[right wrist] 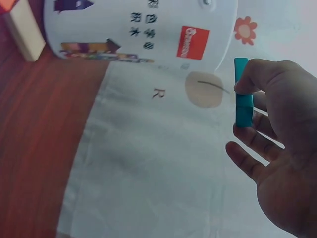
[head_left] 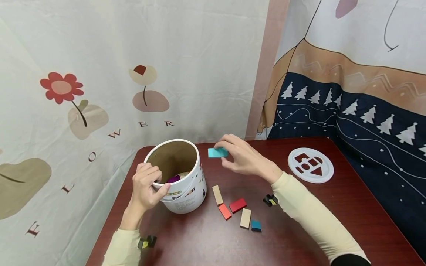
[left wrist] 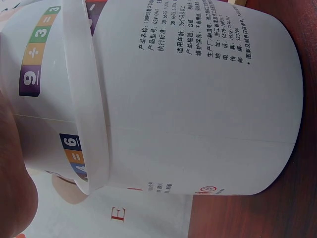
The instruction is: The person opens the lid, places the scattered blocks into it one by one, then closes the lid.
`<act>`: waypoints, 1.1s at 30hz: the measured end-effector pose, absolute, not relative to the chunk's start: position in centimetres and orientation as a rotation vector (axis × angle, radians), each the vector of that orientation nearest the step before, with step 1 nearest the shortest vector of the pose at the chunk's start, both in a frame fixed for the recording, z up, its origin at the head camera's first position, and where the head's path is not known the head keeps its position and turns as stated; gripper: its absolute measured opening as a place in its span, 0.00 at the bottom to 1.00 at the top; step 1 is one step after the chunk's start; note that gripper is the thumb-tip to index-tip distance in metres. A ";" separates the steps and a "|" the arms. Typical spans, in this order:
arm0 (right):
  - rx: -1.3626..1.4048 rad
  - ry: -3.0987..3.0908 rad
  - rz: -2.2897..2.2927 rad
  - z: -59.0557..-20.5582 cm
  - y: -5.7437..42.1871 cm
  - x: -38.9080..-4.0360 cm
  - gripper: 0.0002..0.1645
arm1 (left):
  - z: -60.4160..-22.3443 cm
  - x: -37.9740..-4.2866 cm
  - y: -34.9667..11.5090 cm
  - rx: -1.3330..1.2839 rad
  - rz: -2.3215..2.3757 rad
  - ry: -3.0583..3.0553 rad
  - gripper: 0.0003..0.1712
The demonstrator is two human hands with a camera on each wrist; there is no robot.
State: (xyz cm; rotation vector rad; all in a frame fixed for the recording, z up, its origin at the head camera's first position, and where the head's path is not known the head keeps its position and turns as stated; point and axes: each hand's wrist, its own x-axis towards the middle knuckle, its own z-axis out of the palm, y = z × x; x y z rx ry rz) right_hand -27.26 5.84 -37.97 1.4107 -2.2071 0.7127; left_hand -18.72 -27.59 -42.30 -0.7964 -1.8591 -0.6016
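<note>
A white bucket with printed labels stands on the table, its top uncovered. My left hand grips its near-left rim, fingers over the edge and thumb outside. Inside the bucket lie a purple block and a pale one, partly hidden by the wall. To the right of the bucket, my right hand pinches a flat turquoise block above the table. The right wrist view shows that turquoise block edge-on between thumb and fingers, with the bucket behind.
Several loose blocks lie right of the bucket: natural wood, orange, red, another wooden one and blue. A white lid with shaped cutouts lies at the right. Printed curtains hang behind the table.
</note>
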 end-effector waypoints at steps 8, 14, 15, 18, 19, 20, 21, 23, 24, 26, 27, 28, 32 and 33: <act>1.449 -2.088 0.721 -36.2 2.7 -27.3 0.20 | -42.3 -18.6 -27.7 -0.799 -0.611 -1.856 0.22; 1.472 -2.054 0.721 -35.2 0.6 -27.2 0.20 | -42.2 -18.7 -27.5 -0.799 -0.606 -1.854 0.23; 1.476 -2.053 0.721 -35.1 0.3 -27.2 0.20 | -42.2 -18.7 -27.5 -0.798 -0.604 -1.854 0.24; 1.490 -2.053 0.716 -34.9 -0.8 -27.2 0.21 | -42.3 -18.7 -27.5 -0.795 -0.603 -1.853 0.24; 1.494 -2.052 0.712 -34.9 -1.1 -27.1 0.21 | -42.2 -18.7 -27.5 -0.795 -0.603 -1.853 0.25; 1.500 -2.049 0.707 -34.9 -1.5 -27.1 0.22 | -42.2 -18.7 -27.5 -0.795 -0.604 -1.854 0.25; 1.506 -2.046 0.700 -34.8 -1.9 -27.0 0.22 | -42.2 -18.7 -27.5 -0.797 -0.604 -1.855 0.25; 1.519 -2.038 0.688 -34.7 -2.6 -26.9 0.21 | -42.2 -18.7 -27.5 -0.800 -0.605 -1.857 0.26; 1.524 -2.036 0.680 -34.6 -3.0 -26.9 0.21 | -42.2 -18.7 -27.5 -0.801 -0.607 -1.857 0.27; 1.534 -2.036 0.667 -34.5 -3.7 -26.8 0.21 | -42.2 -18.7 -27.5 -0.801 -0.608 -1.856 0.28; 1.538 -2.039 0.661 -34.4 -4.0 -26.8 0.21 | -42.2 -18.7 -27.5 -0.801 -0.607 -1.856 0.28; 1.544 -2.043 0.654 -34.3 -4.3 -26.8 0.21 | -42.2 -18.7 -27.5 -0.800 -0.607 -1.856 0.28; 1.557 -2.083 0.614 -34.2 -5.4 -26.7 0.20 | -42.2 -18.6 -27.6 -0.796 -0.603 -1.861 0.28; 1.559 -2.096 0.601 -34.2 -5.7 -26.7 0.20 | -42.2 -18.6 -27.6 -0.795 -0.603 -1.863 0.27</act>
